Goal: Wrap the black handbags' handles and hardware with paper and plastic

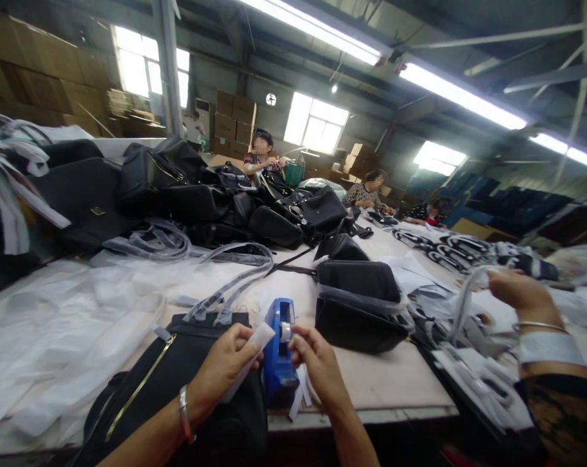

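Note:
My left hand (222, 370) is closed on a white folded strip (251, 353) just left of a blue tape dispenser (278, 353). My right hand (317, 363) pinches at the roll of the dispenser, its fingers together. Both hands hover over a black handbag (176, 389) with a gold zip, which lies at the near edge of the long worktable (385, 383). Wrapped strap handles (235, 282) stretch from the bag across the table.
Black bags (359, 305) sit just right of the dispenser, with a heap of more (196, 194) farther back. Clear plastic sheets (54, 324) lie left. A co-worker's hand (519, 288) at right holds a strap. Other people work at the far end.

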Tool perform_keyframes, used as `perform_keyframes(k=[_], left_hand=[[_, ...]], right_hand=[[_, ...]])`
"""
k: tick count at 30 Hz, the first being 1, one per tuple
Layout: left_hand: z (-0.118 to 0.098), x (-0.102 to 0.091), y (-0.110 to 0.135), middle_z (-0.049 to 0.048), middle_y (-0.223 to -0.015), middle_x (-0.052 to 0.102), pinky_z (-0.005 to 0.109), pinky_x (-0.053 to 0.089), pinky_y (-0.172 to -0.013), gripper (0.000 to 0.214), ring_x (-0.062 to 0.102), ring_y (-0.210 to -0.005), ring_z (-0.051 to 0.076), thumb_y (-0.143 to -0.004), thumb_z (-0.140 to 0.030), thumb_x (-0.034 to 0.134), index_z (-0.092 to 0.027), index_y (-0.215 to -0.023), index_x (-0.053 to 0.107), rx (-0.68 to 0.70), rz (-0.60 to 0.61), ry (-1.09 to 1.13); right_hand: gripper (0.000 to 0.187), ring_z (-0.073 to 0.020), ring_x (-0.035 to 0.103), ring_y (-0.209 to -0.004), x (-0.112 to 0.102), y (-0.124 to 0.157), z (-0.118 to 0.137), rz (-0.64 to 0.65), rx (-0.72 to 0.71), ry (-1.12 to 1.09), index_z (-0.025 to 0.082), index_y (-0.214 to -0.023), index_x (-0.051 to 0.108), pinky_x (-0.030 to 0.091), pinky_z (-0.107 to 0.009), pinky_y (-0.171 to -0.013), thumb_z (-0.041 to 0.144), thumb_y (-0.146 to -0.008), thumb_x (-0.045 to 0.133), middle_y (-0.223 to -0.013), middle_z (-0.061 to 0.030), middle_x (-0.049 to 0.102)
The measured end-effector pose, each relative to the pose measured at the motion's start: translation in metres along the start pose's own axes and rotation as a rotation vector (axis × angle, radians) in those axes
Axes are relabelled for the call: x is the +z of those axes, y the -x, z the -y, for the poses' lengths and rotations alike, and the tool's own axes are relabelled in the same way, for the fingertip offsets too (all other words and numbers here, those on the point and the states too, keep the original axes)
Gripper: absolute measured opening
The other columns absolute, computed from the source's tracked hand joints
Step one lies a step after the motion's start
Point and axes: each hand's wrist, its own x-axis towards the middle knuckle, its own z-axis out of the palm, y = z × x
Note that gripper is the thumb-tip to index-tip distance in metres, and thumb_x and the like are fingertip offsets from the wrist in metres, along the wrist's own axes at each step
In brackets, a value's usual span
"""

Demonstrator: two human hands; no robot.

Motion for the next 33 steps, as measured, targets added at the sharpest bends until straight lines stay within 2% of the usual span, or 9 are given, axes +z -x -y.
perform_keyframes(k=[2, 3, 5, 8, 15, 21, 24, 28, 33], left_hand=[[-0.004, 0.001, 0.001, 0.001, -0.075, 0.068, 0.025, 0.048, -0.064, 0.036, 0.062, -0.065, 0.014, -0.076, -0.045, 0.07, -0.016, -0.09, 0.055, -0.016, -0.038, -0.004], [-0.006, 0.002, 0.001, 0.001, -0.074, 0.068, 0.025, 0.047, -0.063, 0.037, 0.061, -0.064, 0.013, -0.076, -0.046, 0.07, -0.016, -0.09, 0.055, -0.021, -0.046, 0.0], [-0.008, 0.003, 0.001, 0.0016, -0.074, 0.068, 0.024, 0.047, -0.062, 0.037, 0.061, -0.064, 0.013, -0.075, -0.046, 0.07, -0.016, -0.089, 0.054, -0.023, -0.043, 0.014], [-0.008, 0.002, 0.0, 0.0024, -0.075, 0.069, 0.025, 0.047, -0.063, 0.037, 0.061, -0.065, 0.014, -0.077, -0.046, 0.068, -0.016, -0.09, 0.053, -0.027, -0.027, 0.022], [-0.007, -0.004, 0.0, 0.0036, -0.078, 0.07, 0.025, 0.046, -0.064, 0.032, 0.062, -0.067, 0.014, -0.083, -0.045, 0.062, -0.016, -0.093, 0.052, -0.037, -0.025, -0.005], [-0.004, -0.004, -0.004, 0.0037, -0.077, 0.07, 0.025, 0.046, -0.063, 0.035, 0.062, -0.067, 0.014, -0.081, -0.046, 0.064, -0.016, -0.093, 0.051, -0.024, -0.01, 0.04], [-0.002, -0.005, -0.006, 0.0039, -0.078, 0.07, 0.025, 0.046, -0.063, 0.034, 0.062, -0.067, 0.014, -0.082, -0.045, 0.063, -0.016, -0.093, 0.051, -0.026, 0.001, 0.03], [-0.001, -0.006, -0.006, 0.0047, -0.08, 0.071, 0.026, 0.046, -0.064, 0.033, 0.062, -0.068, 0.014, -0.085, -0.045, 0.06, -0.016, -0.097, 0.051, -0.031, 0.01, 0.013], [-0.002, -0.004, -0.006, 0.0047, -0.08, 0.071, 0.025, 0.045, -0.062, 0.033, 0.061, -0.067, 0.014, -0.084, -0.045, 0.061, -0.016, -0.096, 0.05, -0.04, 0.01, 0.01]], right_hand=[[0.032, -0.0167, 0.056, -0.064, -0.018, 0.003, -0.014, -0.184, -0.005, 0.171, 0.02, -0.094, 0.065, 0.043, -0.027, -0.061, 0.049, -0.086, 0.056, -0.076, -0.0023, 0.064], [0.031, -0.0174, 0.056, -0.065, -0.023, 0.005, -0.021, -0.216, -0.007, 0.274, 0.02, -0.086, 0.065, 0.041, -0.028, -0.062, 0.05, -0.086, 0.055, -0.074, -0.0021, 0.063], [0.034, -0.0182, 0.056, -0.067, -0.025, 0.011, -0.033, -0.183, -0.002, 0.434, 0.021, -0.073, 0.062, 0.038, -0.028, -0.064, 0.051, -0.087, 0.053, -0.069, -0.0011, 0.062], [0.04, -0.0181, 0.054, -0.069, -0.012, 0.018, -0.045, -0.107, 0.02, 0.497, 0.021, -0.067, 0.058, 0.035, -0.027, -0.064, 0.053, -0.089, 0.05, -0.068, -0.0003, 0.059], [0.036, -0.0183, 0.053, -0.069, 0.011, 0.027, -0.04, -0.203, 0.062, 0.338, 0.02, -0.073, 0.06, 0.038, -0.026, -0.065, 0.053, -0.087, 0.054, -0.068, 0.0001, 0.058], [0.036, -0.0174, 0.052, -0.07, 0.017, 0.056, -0.026, -0.262, 0.057, 0.273, 0.021, -0.075, 0.063, 0.04, -0.026, -0.065, 0.053, -0.086, 0.055, -0.071, -0.0007, 0.058], [0.039, -0.0127, 0.047, -0.059, 0.017, 0.065, -0.03, -0.236, 0.149, 0.086, 0.019, -0.077, 0.063, 0.036, -0.023, -0.053, 0.058, -0.082, 0.06, -0.063, 0.0021, 0.052], [0.05, -0.0043, 0.028, -0.04, 0.016, 0.067, -0.043, -0.148, 0.324, -0.205, 0.018, -0.073, 0.057, 0.021, -0.019, -0.039, 0.066, -0.068, 0.071, -0.051, 0.0085, 0.04], [0.063, 0.001, 0.025, -0.036, 0.013, 0.072, -0.061, -0.127, 0.5, -0.399, 0.016, -0.076, 0.058, 0.016, -0.017, -0.034, 0.067, -0.049, 0.081, -0.06, 0.0074, 0.05]])
